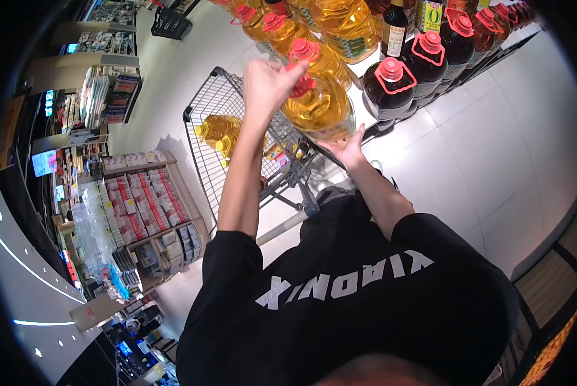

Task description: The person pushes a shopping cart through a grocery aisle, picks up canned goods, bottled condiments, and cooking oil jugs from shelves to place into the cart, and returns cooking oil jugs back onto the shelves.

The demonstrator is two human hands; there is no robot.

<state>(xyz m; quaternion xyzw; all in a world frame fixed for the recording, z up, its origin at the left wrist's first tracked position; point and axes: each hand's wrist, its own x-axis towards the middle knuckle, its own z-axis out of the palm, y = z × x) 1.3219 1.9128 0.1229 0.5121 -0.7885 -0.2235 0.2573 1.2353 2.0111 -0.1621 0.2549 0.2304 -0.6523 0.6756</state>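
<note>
My left hand [266,87] is closed at the red cap and handle of a large clear bottle of golden cooking oil [320,109]. My right hand [348,149] supports the same bottle from below, with its palm under the base and thumb up the side. The bottle is tilted, between the display and the wire shopping cart [214,96]. Yellow-capped oil bottles [221,128] lie in the cart. Beside the held bottle, more red-capped oil bottles [288,32] stand close together. My left fingers partly hide the handle.
Dark bottles with red handles [391,87] line the display's right edge, near my right hand. A tall dark bottle [394,29] stands behind them. Left of the cart is a shelf of packaged goods [144,199]. A black basket [171,24] is on the floor farther off.
</note>
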